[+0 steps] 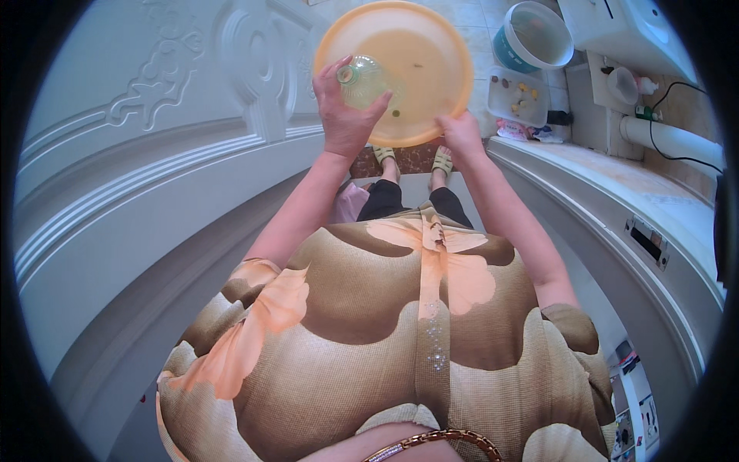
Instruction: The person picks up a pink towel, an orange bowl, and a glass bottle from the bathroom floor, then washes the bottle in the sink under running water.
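Both my hands are at an orange-yellow plastic basin [430, 46], held out before me above the floor. My left hand [347, 112] is wrapped around a clear greenish plastic bottle [365, 81], whose open round mouth points up towards me; the bottle is over the left part of the basin. Its lower end cannot be made out well. My right hand [460, 131] grips the basin's near right rim, with the fingers hidden beneath it. A small dark green spot [395, 114] and a small brown mark [418, 65] show inside the basin.
A carved white door [190, 86] stands close on the left, a door frame with a metal strike plate [646, 241] on the right. Beyond are a bucket [511, 49], a clear plastic tray [519, 117] with small pieces, a white pipe [664, 138] and a black cable [651, 124].
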